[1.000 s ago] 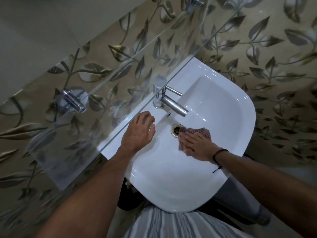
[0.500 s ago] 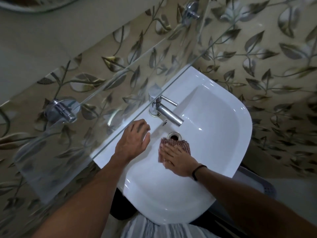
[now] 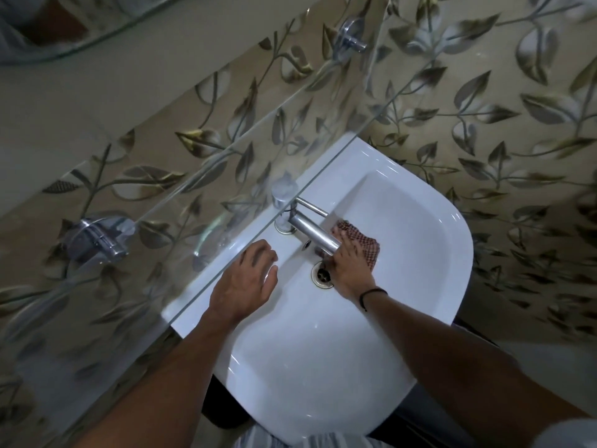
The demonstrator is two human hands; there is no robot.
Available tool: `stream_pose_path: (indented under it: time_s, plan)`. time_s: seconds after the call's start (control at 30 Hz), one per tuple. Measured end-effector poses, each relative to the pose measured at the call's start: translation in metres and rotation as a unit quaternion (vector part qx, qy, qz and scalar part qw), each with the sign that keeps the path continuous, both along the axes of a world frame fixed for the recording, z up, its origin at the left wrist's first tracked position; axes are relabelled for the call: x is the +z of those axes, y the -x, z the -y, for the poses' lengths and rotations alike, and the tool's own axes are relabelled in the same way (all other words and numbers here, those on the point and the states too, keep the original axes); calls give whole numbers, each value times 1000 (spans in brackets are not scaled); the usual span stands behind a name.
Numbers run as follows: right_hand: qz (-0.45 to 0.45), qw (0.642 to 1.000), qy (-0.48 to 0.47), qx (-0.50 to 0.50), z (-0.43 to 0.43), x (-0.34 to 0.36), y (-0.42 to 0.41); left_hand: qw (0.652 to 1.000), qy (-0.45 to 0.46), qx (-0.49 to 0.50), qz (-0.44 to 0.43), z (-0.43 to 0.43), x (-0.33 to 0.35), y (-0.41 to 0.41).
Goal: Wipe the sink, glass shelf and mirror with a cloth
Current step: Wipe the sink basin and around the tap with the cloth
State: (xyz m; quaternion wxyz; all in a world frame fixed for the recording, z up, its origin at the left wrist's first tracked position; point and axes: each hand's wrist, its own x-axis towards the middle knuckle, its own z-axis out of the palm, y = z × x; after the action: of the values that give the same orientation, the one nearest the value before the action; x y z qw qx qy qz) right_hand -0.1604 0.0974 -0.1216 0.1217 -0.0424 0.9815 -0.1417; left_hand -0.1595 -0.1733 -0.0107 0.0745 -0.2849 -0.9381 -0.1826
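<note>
Glossy white sink (image 3: 323,367), left hand (image 3: 245,282) loose-fingered, right hand (image 3: 350,270) flat on checked cloth (image 3: 368,248)

checked cloth (image 3: 368,250) in white sink (image 3: 420,253)

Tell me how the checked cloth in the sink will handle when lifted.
Probably floppy: the cloth lies bunched and creased under the right hand. Likely light, since it looks like thin fabric. It should slide easily on the glossy sink.

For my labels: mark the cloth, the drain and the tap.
cloth (image 3: 371,253): head view, checked weave near its right edge.
drain (image 3: 322,274): head view, its dark centre.
tap (image 3: 315,233): head view, middle of spout.
</note>
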Motion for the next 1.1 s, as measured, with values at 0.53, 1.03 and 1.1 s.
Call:
stream_pose_path:
  time_s: [0.53, 1.03, 1.1]
  plan:
    - [-126, 972, -200, 10, -82, 41, 59, 1000, -11, 3, 4, -1, 4, 1]
    - [32, 939, -148, 308, -139, 43, -4, 999, -40, -6, -2, -3, 9, 0]
    - [2, 942, -205, 265, -153, 52, 8, 999, -44, -3, 3, -3, 8, 0]
